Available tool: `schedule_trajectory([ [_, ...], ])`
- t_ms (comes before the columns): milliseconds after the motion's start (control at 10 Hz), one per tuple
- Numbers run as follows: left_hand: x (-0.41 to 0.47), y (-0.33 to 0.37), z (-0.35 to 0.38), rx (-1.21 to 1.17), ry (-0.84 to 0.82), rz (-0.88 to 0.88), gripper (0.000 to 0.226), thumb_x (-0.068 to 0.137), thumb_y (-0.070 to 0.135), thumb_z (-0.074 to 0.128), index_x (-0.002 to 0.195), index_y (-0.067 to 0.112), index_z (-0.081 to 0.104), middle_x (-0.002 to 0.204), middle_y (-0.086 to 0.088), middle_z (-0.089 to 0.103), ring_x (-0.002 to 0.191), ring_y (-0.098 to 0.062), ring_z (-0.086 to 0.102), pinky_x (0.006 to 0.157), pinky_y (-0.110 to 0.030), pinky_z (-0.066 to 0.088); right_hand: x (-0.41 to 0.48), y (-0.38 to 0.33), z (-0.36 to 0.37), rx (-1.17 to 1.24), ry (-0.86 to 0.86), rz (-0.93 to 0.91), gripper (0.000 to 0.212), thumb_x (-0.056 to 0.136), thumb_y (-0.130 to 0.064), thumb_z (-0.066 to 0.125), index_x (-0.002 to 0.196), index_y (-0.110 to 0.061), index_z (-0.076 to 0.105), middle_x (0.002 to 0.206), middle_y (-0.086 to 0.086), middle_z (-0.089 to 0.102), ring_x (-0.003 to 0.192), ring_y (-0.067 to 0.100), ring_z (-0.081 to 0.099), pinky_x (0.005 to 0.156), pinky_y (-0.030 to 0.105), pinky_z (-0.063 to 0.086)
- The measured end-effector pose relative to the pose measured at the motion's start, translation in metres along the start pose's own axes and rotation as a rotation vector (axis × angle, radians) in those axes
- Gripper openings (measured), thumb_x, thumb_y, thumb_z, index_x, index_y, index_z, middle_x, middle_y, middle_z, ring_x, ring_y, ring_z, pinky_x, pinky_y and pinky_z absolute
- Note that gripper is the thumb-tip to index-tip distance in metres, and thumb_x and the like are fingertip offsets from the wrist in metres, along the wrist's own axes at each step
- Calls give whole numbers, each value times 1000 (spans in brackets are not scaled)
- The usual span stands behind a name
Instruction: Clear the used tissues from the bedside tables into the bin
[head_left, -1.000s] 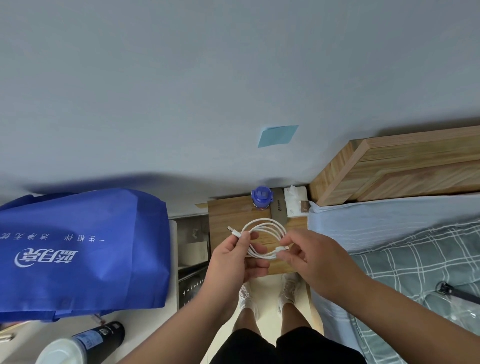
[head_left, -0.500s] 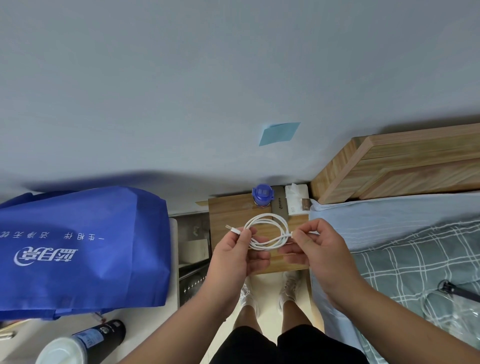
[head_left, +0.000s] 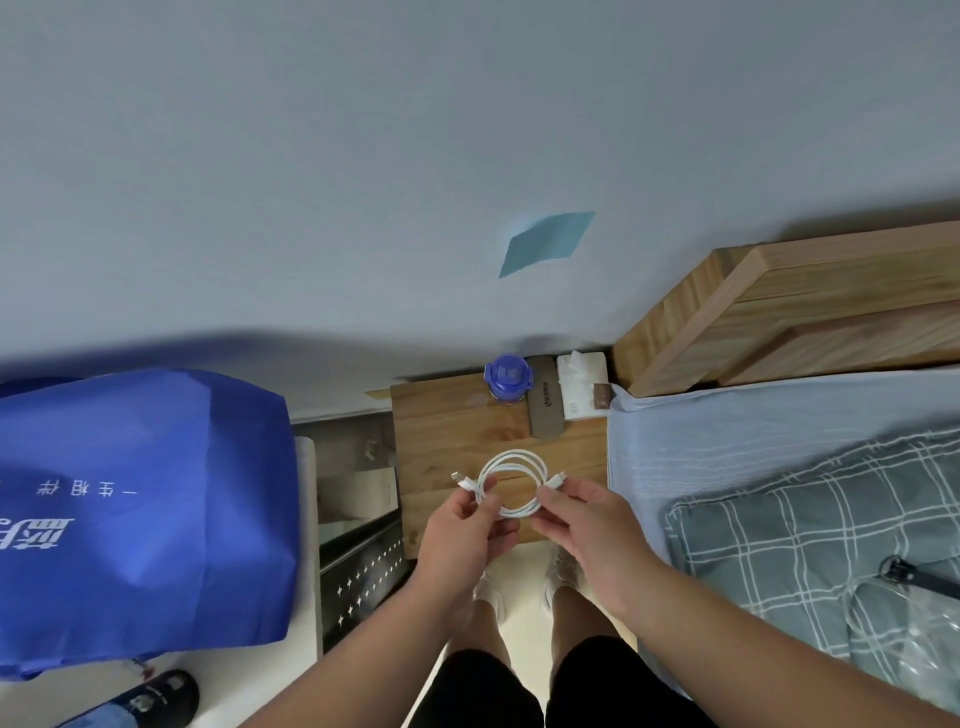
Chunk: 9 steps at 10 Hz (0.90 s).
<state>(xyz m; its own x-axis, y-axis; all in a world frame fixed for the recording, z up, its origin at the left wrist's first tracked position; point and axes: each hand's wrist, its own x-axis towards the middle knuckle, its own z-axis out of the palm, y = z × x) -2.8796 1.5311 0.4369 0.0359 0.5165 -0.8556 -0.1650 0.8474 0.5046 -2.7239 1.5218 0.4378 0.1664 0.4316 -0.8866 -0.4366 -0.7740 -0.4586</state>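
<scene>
A white cable (head_left: 511, 486) is coiled into a loop above the wooden bedside table (head_left: 441, 431). My left hand (head_left: 460, 535) pinches the loop's left side near one plug. My right hand (head_left: 587, 525) pinches the right side near the other plug. A white tissue pack (head_left: 582, 387) with a tissue sticking out lies at the table's far right corner by the wall. No loose used tissue and no bin are visible.
A blue-lidded bottle (head_left: 508, 382) and a grey flat case (head_left: 545, 402) stand at the back of the table. The bed (head_left: 779, 467) with a checked pillow lies right. A big blue bag (head_left: 140, 509) sits left on a white surface, a metal rack (head_left: 358, 545) between.
The cable loop has been tightened and neatened. My right hand has shifted from the loop's lower right to gripping its right side; both hands dropped slightly toward the table's near edge.
</scene>
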Motion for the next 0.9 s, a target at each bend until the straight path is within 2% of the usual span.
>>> schedule_trajectory([
  [100,53,-25,-3,-44,26,-72,25,106,5,60,129,9,68,108,-19,81,88,-23,77,87,-38,66,56,16,3,-59,58,51,11,93,-13,77,103,-12,75,102,16,79,87,24,79,69,31,65],
  [200,109,-47,0,3,88,-86,23,102,2,65,123,7,70,90,-9,82,78,-17,77,68,-26,65,116,30,7,-63,71,118,8,93,-10,76,100,-15,75,99,14,79,75,21,80,63,31,65],
  [300,167,-63,5,64,186,-46,24,98,-1,69,120,5,65,88,-9,76,73,-19,73,62,-24,64,175,39,11,15,59,133,13,93,1,72,104,-6,74,96,14,79,68,17,79,57,25,62],
  [400,214,-76,8,70,243,3,21,95,-7,70,108,7,60,77,-5,69,53,-7,68,51,-19,59,219,48,15,103,87,101,10,93,6,69,95,-2,74,92,15,76,69,17,75,55,22,62],
  [500,250,-85,6,75,263,1,22,93,-10,70,93,9,60,72,-5,66,42,-3,64,48,-18,57,251,64,20,137,99,87,12,93,7,67,93,-4,73,100,17,74,80,20,72,64,24,62],
  [600,278,-90,3,41,249,1,20,94,-11,68,113,-3,65,76,-8,66,54,-11,64,58,-25,58,273,74,23,170,73,109,12,95,4,67,104,-3,71,108,17,72,82,19,68,77,27,61],
  [700,288,-92,2,-63,263,9,29,96,-6,69,124,-5,67,76,-6,71,57,-10,68,56,-22,61,280,79,22,234,45,106,27,97,2,65,124,3,69,116,15,73,89,19,70,81,27,61],
  [800,285,-88,8,-106,240,11,31,96,-3,69,126,1,70,90,-12,76,68,-15,72,59,-25,60,275,76,21,291,7,95,26,99,2,62,123,1,69,114,13,74,90,20,71,78,27,62],
  [900,281,-85,12,213,250,-6,27,95,2,63,120,7,74,94,-15,71,73,-26,63,60,-33,54,265,77,14,271,13,132,11,100,0,62,105,-6,70,105,11,75,87,19,74,73,28,63],
])
